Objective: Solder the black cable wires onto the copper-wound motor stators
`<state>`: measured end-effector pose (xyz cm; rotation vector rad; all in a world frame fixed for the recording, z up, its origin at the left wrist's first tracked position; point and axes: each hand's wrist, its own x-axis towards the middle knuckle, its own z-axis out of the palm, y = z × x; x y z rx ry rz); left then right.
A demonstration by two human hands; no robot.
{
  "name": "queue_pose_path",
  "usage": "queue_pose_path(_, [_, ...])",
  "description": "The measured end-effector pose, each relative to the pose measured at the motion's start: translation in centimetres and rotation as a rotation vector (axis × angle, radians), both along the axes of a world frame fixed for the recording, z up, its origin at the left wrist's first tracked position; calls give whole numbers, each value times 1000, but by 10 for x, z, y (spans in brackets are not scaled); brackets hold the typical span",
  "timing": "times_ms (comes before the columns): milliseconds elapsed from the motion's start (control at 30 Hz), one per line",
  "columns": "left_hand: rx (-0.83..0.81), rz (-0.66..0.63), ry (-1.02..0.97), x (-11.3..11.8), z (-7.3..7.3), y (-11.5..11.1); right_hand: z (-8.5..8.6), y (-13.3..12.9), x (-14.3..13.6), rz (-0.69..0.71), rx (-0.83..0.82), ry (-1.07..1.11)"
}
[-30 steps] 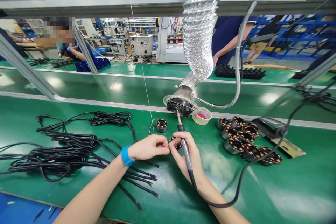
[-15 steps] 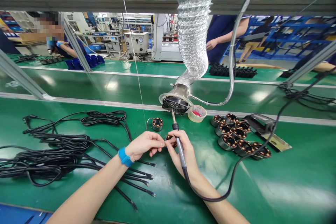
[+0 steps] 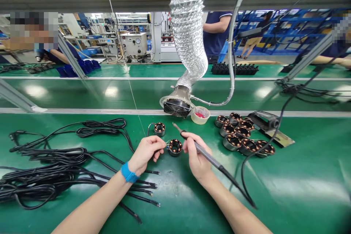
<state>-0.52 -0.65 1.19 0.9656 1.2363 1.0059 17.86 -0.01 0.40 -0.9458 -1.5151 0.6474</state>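
My left hand, with a blue band on its wrist, pinches the thin lead wires of a motor stator between thumb and fingertips. That stator, a metal ring with copper windings, rests on the green bench just right of the fingers. In my right hand is a soldering iron, gripped like a pen. Its tip points up and left, above the stator and apart from it. A second stator with wires at its left sits just behind the first.
Black cables lie bundled at left, their stripped ends near my left forearm. More stators cluster at right beside a metal stand. A fume extractor hangs behind, next to a tape roll. Co-workers are across the bench.
My right hand has moved right and come away from the stator, uncovering it. The iron has tilted from nearly upright to slanting left. My left hand stays near the stator; the whole view has shifted.
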Motion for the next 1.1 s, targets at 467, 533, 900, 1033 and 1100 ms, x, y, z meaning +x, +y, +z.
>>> queue_pose_path(467, [-9, -2, 3, 0, -7, 1, -1, -7, 5, 110, 1, -47])
queue_pose_path(533, [-5, 3, 0, 0, -6, 1, -3, -7, 5, 119, -9, -43])
queue_pose_path(900, [9, 11, 1, 1, -5, 0, -6, -7, 1, 124, -166, 226])
queue_pose_path(1033, [13, 7, -1, 0, -6, 0, -5, -7, 0, 88, -160, 238])
queue_pose_path(1100, [9, 5, 1, 0, -6, 1, -5, -6, 0, 88, -160, 226])
